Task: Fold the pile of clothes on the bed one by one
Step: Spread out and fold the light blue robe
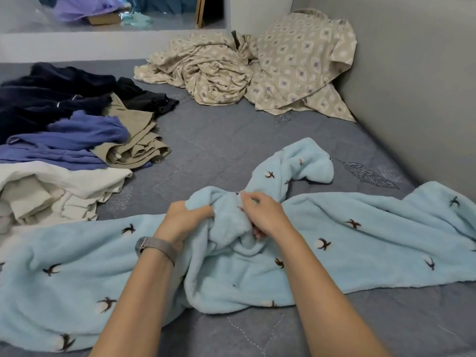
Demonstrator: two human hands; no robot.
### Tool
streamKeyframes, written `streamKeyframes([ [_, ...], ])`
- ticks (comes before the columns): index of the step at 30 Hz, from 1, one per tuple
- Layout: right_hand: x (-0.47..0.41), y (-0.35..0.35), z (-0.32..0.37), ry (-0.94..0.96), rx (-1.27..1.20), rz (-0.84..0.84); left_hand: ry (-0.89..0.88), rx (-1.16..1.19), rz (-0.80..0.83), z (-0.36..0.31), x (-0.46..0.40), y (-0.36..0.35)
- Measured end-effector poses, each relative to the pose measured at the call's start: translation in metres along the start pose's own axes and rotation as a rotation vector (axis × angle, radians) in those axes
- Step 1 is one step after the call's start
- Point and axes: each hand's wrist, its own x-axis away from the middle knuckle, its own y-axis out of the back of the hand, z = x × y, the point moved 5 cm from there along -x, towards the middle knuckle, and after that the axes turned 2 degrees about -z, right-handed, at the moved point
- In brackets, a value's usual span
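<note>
We see a light blue fleece garment (322, 228) spread across the grey bed (219, 140). Left hand (184, 215) grips a bunched fold at its middle; right hand (265, 215) pinches the fabric just beside it, fingertips partly hidden, possibly at a collar. Pile of clothes (72, 140) lies at left, patterned beige bedding (257, 70) by the wall (412, 73).

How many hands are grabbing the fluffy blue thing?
2. The left hand grips the bunched middle of the blue garment; the right hand pinches it just beside. No other hands show.
</note>
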Motion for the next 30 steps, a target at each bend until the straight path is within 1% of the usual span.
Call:
streamKeyframes([
  [2, -0.006, 0.000, 0.001, -0.174, -0.271, 0.051, -0.318, -0.045, 0.066, -0.018, 0.013, -0.002],
  [4, -0.014, -0.003, 0.005, -0.302, -0.529, 0.166, -0.604, -0.084, 0.208, -0.027, 0.033, -0.015],
  [6, -0.016, -0.010, 0.009, -0.293, -0.659, 0.282, -0.731, -0.162, 0.369, -0.020, 0.049, -0.033],
  [7, -0.013, -0.010, 0.010, -0.272, -0.666, 0.276, -0.769, -0.227, 0.428, -0.015, 0.055, -0.041],
  [8, -0.011, -0.008, 0.009, -0.246, -0.657, 0.210, -0.812, -0.292, 0.471, -0.010, 0.060, -0.048],
  [9, -0.012, -0.001, 0.008, -0.205, -0.668, 0.098, -0.854, -0.355, 0.490, -0.007, 0.064, -0.052],
  [10, -0.011, 0.010, 0.007, -0.157, -0.742, -0.025, -0.873, -0.405, 0.483, -0.004, 0.065, -0.053],
  [11, -0.011, 0.022, 0.006, -0.101, -0.878, -0.100, -0.868, -0.435, 0.460, -0.002, 0.063, -0.051],
  [12, -0.010, 0.034, 0.007, -0.034, -1.061, -0.130, -0.856, -0.458, 0.430, -0.002, 0.062, -0.048],
  [14, -0.012, 0.053, -0.004, -0.015, -1.303, -0.135, -0.913, -0.579, 0.298, -0.001, 0.062, -0.046],
  [15, -0.009, 0.060, -0.014, -0.053, -1.310, -0.158, -0.935, -0.690, 0.227, 0.002, 0.064, -0.048],
  [16, -0.007, 0.066, -0.027, -0.096, -1.261, -0.207, -0.916, -0.814, 0.175, 0.009, 0.065, -0.052],
  [17, -0.004, 0.072, -0.043, -0.155, -1.143, -0.275, -0.864, -0.927, 0.154, 0.017, 0.066, -0.055],
  [19, 0.000, 0.078, -0.080, -0.305, -0.902, -0.412, -0.730, -1.101, 0.210, 0.039, 0.065, -0.062],
  [20, -0.001, 0.080, -0.099, -0.380, -0.860, -0.453, -0.697, -1.168, 0.240, 0.046, 0.065, -0.065],
  [21, 0.004, 0.083, -0.108, -0.431, -0.873, -0.471, -0.684, -1.215, 0.253, 0.049, 0.064, -0.067],
  [22, 0.004, 0.086, -0.117, -0.455, -0.917, -0.499, -0.673, -1.237, 0.254, 0.049, 0.063, -0.067],
  [23, 0.008, 0.091, -0.119, -0.454, -0.894, -0.552, -0.664, -1.230, 0.250, 0.050, 0.060, -0.067],
  [25, 0.006, 0.109, -0.126, -0.387, -0.679, -0.689, -0.658, -1.196, 0.236, 0.049, 0.058, -0.066],
  [26, 0.003, 0.115, -0.129, -0.343, -0.576, -0.708, -0.663, -1.195, 0.218, 0.051, 0.058, -0.065],
  [28, -0.002, 0.128, -0.135, -0.328, -0.583, -0.716, -0.728, -1.168, 0.165, 0.051, 0.057, -0.063],
  [30, 0.004, 0.144, -0.129, -0.287, -0.967, -0.734, -0.722, -1.172, 0.155, 0.051, 0.059, -0.064],
])
